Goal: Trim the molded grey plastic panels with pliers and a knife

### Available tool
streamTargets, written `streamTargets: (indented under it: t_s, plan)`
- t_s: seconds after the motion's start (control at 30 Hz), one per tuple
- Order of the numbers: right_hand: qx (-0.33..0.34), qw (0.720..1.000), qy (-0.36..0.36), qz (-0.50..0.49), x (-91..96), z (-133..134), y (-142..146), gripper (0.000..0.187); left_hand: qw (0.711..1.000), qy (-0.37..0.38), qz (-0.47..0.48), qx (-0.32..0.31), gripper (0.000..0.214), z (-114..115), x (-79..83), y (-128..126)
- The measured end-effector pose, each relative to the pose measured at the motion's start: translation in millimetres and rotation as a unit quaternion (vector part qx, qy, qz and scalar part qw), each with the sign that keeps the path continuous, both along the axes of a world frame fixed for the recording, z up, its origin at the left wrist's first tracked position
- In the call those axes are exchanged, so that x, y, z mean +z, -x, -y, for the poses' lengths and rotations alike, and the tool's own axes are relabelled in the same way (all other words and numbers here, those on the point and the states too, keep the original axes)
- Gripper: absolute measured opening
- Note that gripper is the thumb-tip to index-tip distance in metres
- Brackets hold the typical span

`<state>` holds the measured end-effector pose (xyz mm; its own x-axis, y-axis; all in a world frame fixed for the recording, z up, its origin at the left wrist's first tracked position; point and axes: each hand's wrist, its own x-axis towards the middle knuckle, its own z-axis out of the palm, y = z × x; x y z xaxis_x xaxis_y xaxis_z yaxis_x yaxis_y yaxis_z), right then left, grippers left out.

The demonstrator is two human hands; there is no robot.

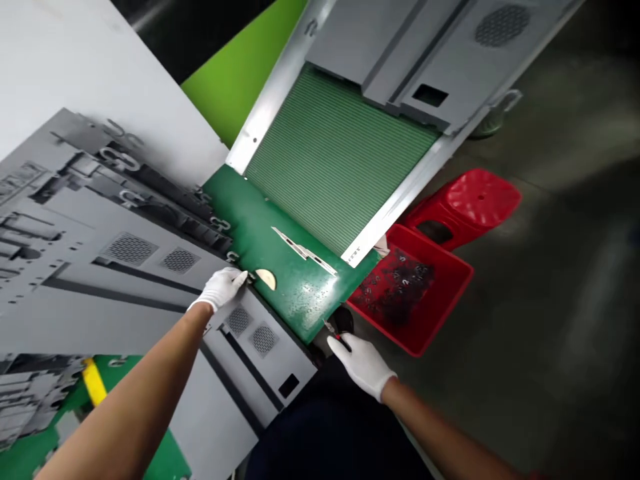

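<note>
My left hand (220, 288), in a white glove, is closed at the far edge of a grey plastic panel (300, 353) with perforated vents. A small grey hook-shaped piece shows at the fingertips. In my gloved right hand (364, 365) is a pair of side cutters (336, 333) with red-and-black handles, its tip pointing up and left near the corner of the green table. On the green tabletop (250, 207), a cream half-round piece (266, 279) lies just right of my left hand. Two thin white strips (304, 251) lie farther back.
Grey panels with hooks along their edges are piled at left (125, 213). Past the table, a ribbed green conveyor belt (340, 153) carries another grey panel (400, 40). A red bin (440, 300) of small dark pieces and a red stool (483, 197) stand at right.
</note>
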<state>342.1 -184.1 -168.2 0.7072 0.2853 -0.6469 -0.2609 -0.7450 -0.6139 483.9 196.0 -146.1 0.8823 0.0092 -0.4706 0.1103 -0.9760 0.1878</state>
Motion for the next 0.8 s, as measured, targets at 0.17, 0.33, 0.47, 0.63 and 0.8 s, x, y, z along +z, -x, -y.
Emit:
streamTargets:
  t_s: [0.17, 0.33, 0.47, 0.63, 0.8]
  plan:
    - [0.049, 0.998, -0.026, 0.014, 8.5, -85, -50, 0.064, 0.997, 0.051, -0.038, -0.033, 0.057, 7, -10.0, -1]
    - [0.089, 0.996, 0.012, -0.007, 0.3, -152, -66, 0.069, 0.992, 0.054, -0.110, 0.006, 0.061, 18, -18.8, -5]
    - [0.072, 0.997, 0.041, 0.000, -10.4, -168, -67, 0.071, 0.985, 0.074, -0.148, 0.056, 0.063, 25, -24.3, -14]
    - [0.078, 0.996, 0.048, 0.004, -19.5, -171, -68, 0.071, 0.983, 0.066, -0.167, 0.043, 0.064, 25, -23.4, -18]
    - [0.088, 0.995, 0.046, 0.026, -20.4, -171, -68, 0.068, 0.981, 0.068, -0.175, 0.037, 0.060, 22, -21.2, -18]
